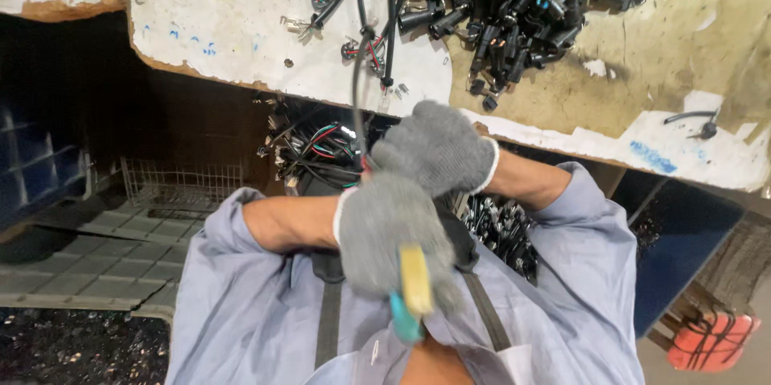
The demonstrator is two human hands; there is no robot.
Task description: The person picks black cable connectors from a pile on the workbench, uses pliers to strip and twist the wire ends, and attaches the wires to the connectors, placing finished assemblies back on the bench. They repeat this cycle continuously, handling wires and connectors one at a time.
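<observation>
Now, black cable (358, 72) running from worktable (241, 24) edge down into gloved hands, meeting them at coloured wire ends. Right hand (438, 146) fisted around cable end, fingers pressed together. Left hand (391, 232) clenched on tool with yellow and teal handles (414, 289), touching right hand. Pile of black connectors (522, 8) on table beyond. Wire bundle (317, 148) below table edge. Orange object (711, 341) low right.

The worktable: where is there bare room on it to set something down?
The worktable is bare at its left part, between the torn left edge and the hanging black cable. Another bare strip lies at the right, near a lone cable piece. The top middle is crowded with a pile of black connectors.
</observation>
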